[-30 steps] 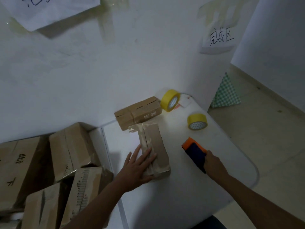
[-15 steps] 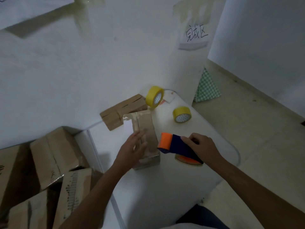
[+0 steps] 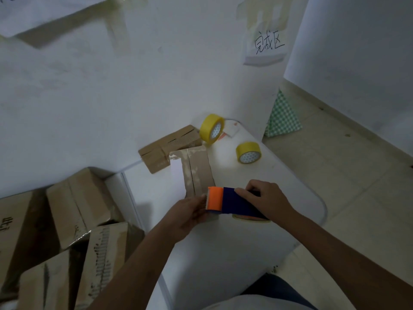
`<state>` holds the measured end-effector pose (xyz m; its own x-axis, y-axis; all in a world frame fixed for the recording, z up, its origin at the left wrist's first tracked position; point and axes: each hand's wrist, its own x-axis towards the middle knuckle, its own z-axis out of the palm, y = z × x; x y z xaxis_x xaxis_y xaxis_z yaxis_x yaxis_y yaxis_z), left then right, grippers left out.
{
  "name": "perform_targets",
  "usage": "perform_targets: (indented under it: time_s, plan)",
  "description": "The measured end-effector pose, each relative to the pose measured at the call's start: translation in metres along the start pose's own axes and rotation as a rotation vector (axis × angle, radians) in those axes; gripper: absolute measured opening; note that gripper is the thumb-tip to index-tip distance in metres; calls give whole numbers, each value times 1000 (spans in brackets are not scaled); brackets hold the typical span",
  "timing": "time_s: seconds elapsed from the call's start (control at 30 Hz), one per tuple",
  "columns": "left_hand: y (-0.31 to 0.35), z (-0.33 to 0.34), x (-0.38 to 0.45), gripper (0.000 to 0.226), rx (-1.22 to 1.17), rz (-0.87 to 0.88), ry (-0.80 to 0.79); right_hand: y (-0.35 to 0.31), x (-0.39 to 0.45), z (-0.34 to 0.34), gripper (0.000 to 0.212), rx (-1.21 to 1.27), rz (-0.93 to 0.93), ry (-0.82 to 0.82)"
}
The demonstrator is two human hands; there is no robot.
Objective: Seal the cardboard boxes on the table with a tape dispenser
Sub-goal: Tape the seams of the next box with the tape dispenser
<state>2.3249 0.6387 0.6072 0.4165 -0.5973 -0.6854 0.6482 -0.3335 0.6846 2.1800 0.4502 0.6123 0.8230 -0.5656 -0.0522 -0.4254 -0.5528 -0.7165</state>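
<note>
On the white table (image 3: 279,186) there are two cardboard boxes: one long box (image 3: 197,168) at the centre of the frame and one flat box (image 3: 169,146) just above it, by the wall. Two yellow tape rolls are there also: one roll (image 3: 211,128) stands on its edge above the centre, and the other roll (image 3: 248,152) lies flat to the right of it. There is one tape dispenser (image 3: 232,202), orange and dark blue. Two hands are in view, the left hand (image 3: 190,211) and the right hand (image 3: 266,198). In the lower left of the frame I count at least four bigger boxes (image 3: 78,202) in a pile. Two paper sheets hang on the wall, one sheet (image 3: 44,10) in the upper left and one written sheet (image 3: 268,45) in the upper right.
</note>
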Motion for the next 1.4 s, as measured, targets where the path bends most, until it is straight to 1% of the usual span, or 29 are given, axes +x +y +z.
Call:
perform_targets:
  time_s: [0.07, 0.17, 0.3, 0.4, 0.5, 0.6, 0.7, 0.8, 0.9, 0.97, 1.07, 1.2, 1.4]
  plan:
    - [-1, 3, 0, 20, 23, 20, 19, -1, 1, 0, 37, -2, -7, -7]
    - [-3, 7, 0, 19, 89, 67, 67, 0, 3, -1, 43, -12, -1, -24]
    - [-8, 11, -2, 16, 211, 209, 155, -1, 8, 1, 63, -111, -36, -39]
    - [-11, 11, -3, 16, 210, 263, 203, 0, 12, 2, 76, -136, -73, -95]
    - [-17, 1, -3, 15, 180, 300, 227, 2, 17, 2, 73, -130, -140, -136]
    - [-18, -32, -3, 11, 98, 307, 364, 15, 19, -4, 72, -183, -168, -201]
    - [-22, -77, -7, 11, 9, 289, 491, 31, 21, -14, 56, -230, -139, -260]
    - [-31, -102, -8, 8, -31, 255, 562, 41, 29, -23, 59, -295, -140, -259]
    - [-37, -101, -5, 7, -7, 229, 565, 42, 40, -29, 58, -354, -165, -233]
    - [-40, -94, -3, 7, -13, 228, 557, 41, 46, -31, 63, -365, -168, -211]
    - [-44, -86, -3, 15, -8, 250, 588, 39, 51, -28, 69, -386, -156, -198]
    - [-50, -78, 1, 21, -5, 251, 618, 42, 53, -24, 71, -444, -139, -186]
    - [-53, -68, 8, 30, 39, 237, 664, 47, 54, -24, 72, -453, -139, -187]
